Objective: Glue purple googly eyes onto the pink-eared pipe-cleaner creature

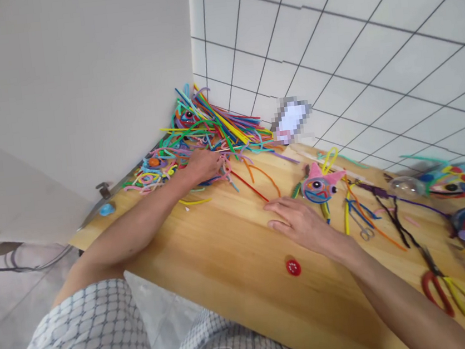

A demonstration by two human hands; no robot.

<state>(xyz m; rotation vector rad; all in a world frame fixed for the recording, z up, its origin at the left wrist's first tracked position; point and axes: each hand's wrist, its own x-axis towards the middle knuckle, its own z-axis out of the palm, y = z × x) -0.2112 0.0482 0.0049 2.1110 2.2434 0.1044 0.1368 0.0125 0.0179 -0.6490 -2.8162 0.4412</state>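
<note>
My left hand reaches into a big pile of coloured pipe cleaners at the far corner of the wooden table; its fingers curl closed among the stems, and what they grip is hidden. My right hand lies flat on the table, fingers stretched out, holding nothing. A red pipe cleaner runs up to its fingertips. Just beyond it sits a pipe-cleaner figure with a blue face and pink ears.
A red button lies near my right wrist. Small scissors and red-and-yellow scissors lie to the right, among more pipe-cleaner figures. A blurred screen leans on the tiled wall. The table's left edge drops off.
</note>
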